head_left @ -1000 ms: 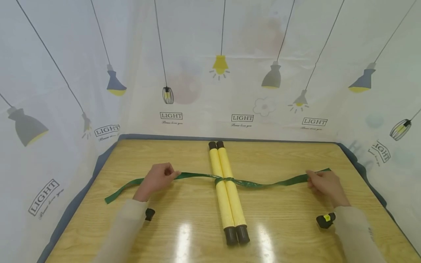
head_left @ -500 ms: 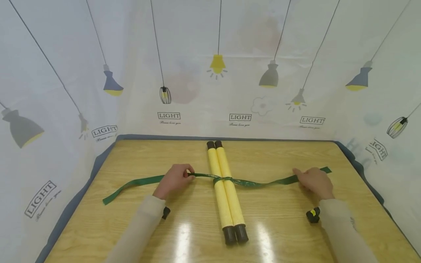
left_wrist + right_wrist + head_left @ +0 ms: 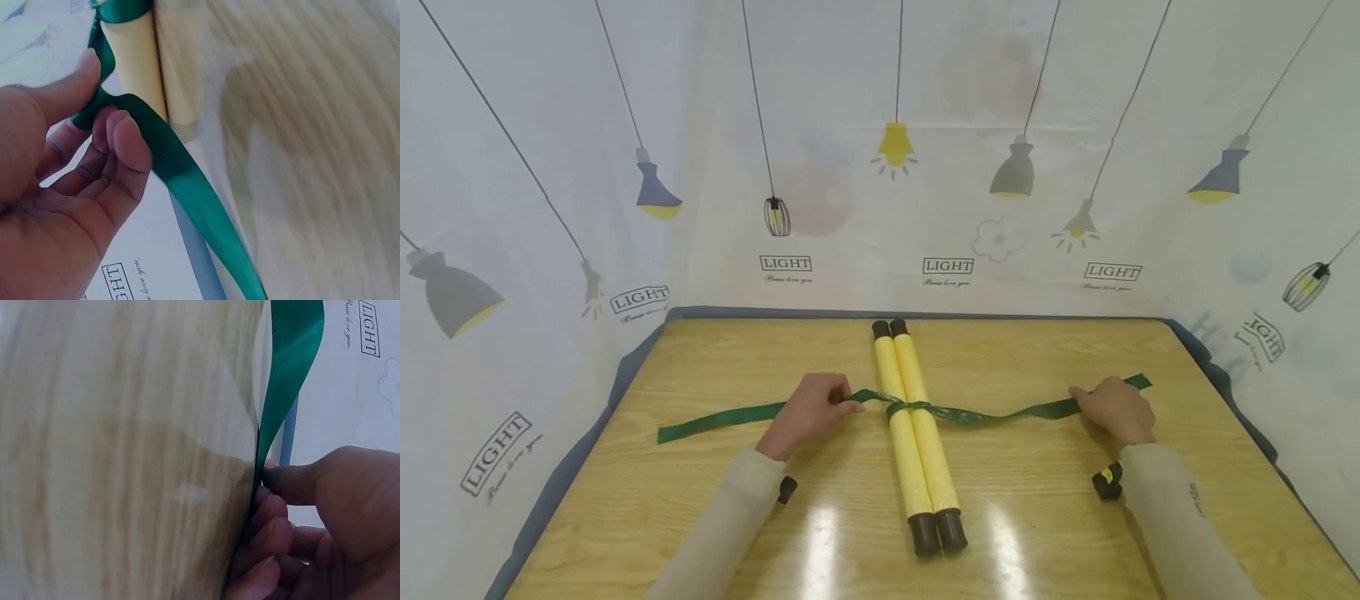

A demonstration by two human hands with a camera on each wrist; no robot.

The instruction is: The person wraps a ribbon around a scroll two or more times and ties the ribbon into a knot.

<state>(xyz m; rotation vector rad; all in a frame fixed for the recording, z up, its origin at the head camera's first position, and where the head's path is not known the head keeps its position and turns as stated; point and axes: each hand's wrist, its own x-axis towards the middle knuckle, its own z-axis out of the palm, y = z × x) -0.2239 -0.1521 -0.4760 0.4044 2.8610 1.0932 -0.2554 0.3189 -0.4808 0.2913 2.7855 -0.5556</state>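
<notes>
Two yellow foam-covered sticks with black end caps (image 3: 916,433) lie side by side on the wooden bench (image 3: 1045,517), between the hands, with a green satin ribbon (image 3: 992,413) crossed over them. Uneven pulling could slacken the crossing or roll the sticks apart. The left hand (image 3: 808,412) pinches the ribbon between thumb and curled fingers just beside the sticks; the right hand (image 3: 1116,408) pinches it farther out.

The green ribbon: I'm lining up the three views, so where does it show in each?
Head: the flat green satin ribbon runs across mid-frame, over the tubes.
Left wrist: it slants from top left to bottom centre, pinched by the left hand.
Right wrist: top right, pinched by the right hand.
Shared landmark: the glossy wooden table.
</notes>
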